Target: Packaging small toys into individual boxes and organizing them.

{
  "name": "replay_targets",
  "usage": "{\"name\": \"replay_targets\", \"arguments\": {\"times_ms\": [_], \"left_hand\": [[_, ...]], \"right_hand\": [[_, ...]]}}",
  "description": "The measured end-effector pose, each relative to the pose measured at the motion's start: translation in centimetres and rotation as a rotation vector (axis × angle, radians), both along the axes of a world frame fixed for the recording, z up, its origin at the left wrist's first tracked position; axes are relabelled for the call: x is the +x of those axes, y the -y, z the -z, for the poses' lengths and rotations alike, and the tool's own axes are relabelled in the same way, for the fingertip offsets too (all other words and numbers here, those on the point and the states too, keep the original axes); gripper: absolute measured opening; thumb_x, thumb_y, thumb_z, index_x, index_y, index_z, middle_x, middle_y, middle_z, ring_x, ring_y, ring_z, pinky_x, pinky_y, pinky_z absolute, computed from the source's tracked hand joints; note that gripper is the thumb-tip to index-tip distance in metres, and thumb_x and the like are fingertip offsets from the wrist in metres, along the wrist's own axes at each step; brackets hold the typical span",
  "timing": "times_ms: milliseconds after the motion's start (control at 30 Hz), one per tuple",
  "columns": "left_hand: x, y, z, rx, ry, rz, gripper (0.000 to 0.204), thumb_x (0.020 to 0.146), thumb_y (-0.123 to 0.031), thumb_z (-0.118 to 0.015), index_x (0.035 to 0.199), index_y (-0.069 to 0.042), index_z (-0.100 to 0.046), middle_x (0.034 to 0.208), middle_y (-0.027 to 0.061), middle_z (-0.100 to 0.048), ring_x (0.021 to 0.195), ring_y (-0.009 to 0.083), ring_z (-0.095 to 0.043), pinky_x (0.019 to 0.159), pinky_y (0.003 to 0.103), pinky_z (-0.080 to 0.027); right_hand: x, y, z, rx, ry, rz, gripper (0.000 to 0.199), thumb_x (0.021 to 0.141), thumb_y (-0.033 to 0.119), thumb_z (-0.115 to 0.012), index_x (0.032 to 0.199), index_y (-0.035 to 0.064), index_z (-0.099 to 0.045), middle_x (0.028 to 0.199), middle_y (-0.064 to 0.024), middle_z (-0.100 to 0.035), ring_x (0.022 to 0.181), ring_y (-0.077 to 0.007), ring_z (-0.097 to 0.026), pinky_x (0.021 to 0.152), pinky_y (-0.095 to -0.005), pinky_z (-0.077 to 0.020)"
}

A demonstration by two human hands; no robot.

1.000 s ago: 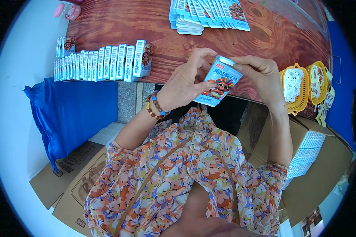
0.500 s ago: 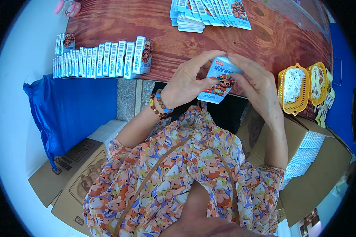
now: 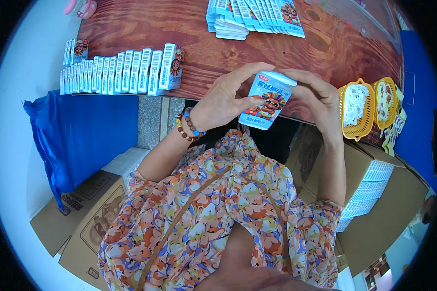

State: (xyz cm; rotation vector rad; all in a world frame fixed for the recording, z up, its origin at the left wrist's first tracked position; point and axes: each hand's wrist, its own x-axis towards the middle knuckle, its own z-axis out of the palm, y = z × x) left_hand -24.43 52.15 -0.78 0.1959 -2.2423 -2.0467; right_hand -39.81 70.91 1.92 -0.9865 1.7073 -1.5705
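A small light-blue carton with a cartoon figure with rainbow-coloured hair on its front is held tilted over the table's near edge. My left hand grips it from the left, thumb across the front and the other fingers behind. At its upper right corner, my right hand has its curled fingers on the top edge; some fingertips are hidden behind the carton. Near the far edge of the view lies a pile of flat blue cartons. A row of upright filled-out cartons stands on the left of the table.
Two yellow baskets, one with white pieces and one with printed pieces, sit at the table's right edge. Below them, an open cardboard box holds stacked blue-white cartons. Blue cloth hangs at left above more cardboard.
The carton has turned slightly and looks fuller, its top edge more spread. My right hand's fingers have shifted along its upper right corner. My left hand keeps its grip.
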Motion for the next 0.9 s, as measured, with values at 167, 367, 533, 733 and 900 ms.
{"name": "replay_targets", "arguments": {"times_ms": [167,367,533,733,900], "left_hand": [[0.3,-0.2,-0.3,-0.166,-0.031,0.027,0.068,0.082,-0.008,-0.072,0.146,-0.015,-0.048,0.14,0.013,-0.057,0.127,0.0315,-0.056,0.104,0.041,-0.047],[0.1,-0.6,-0.3,-0.239,-0.015,0.014,0.071,0.081,-0.004,-0.069,0.147,-0.015,-0.047,0.138,0.0154,-0.057,0.125,0.0334,-0.056,0.105,0.043,-0.046],[0.2,-0.6,-0.2,0.151,0.147,-0.029,0.068,0.082,-0.003,-0.069,0.146,-0.014,-0.048,0.136,0.0129,-0.06,0.124,0.0271,-0.059,0.102,0.04,-0.049],[0.3,-0.6,0.7,0.01,0.007,0.008,0.067,0.082,-0.006,-0.073,0.145,-0.013,-0.049,0.136,0.0119,-0.06,0.118,0.0242,-0.063,0.096,0.038,-0.053],[0.6,-0.5,0.5,0.012,0.047,0.092,0.065,0.084,-0.008,-0.073,0.144,-0.012,-0.049,0.136,0.0118,-0.06,0.119,0.0243,-0.063,0.098,0.039,-0.052]], "right_hand": [[-0.1,-0.4,-0.5,0.231,0.078,0.03,0.022,0.096,0.001,-0.063,0.116,-0.0007,-0.071,0.104,-0.0049,-0.073,0.097,-0.0087,-0.064,0.088,-0.0245,-0.0509],[0.7,-0.3,0.0,0.385,-0.196,0.073,0.022,0.096,0.001,-0.063,0.116,-0.0028,-0.07,0.104,-0.0072,-0.074,0.097,-0.0112,-0.066,0.087,-0.0263,-0.052],[1.4,-0.1,-0.5,0.223,-0.445,0.062,0.024,0.094,0.0,-0.064,0.117,-0.0036,-0.069,0.111,-0.0134,-0.073,0.104,-0.0186,-0.068,0.091,-0.0307,-0.0522],[1.4,-1.0,0.3,0.159,-0.281,0.037,0.027,0.092,-0.002,-0.064,0.119,-0.0038,-0.069,0.117,-0.0127,-0.072,0.106,-0.0192,-0.067,0.097,-0.0305,-0.0488],[0.0,-1.9,-0.6,0.27,0.152,-0.03,0.027,0.094,-0.002,-0.062,0.119,-0.0039,-0.069,0.112,-0.0082,-0.074,0.102,-0.0127,-0.066,0.1,-0.0277,-0.046]]}}
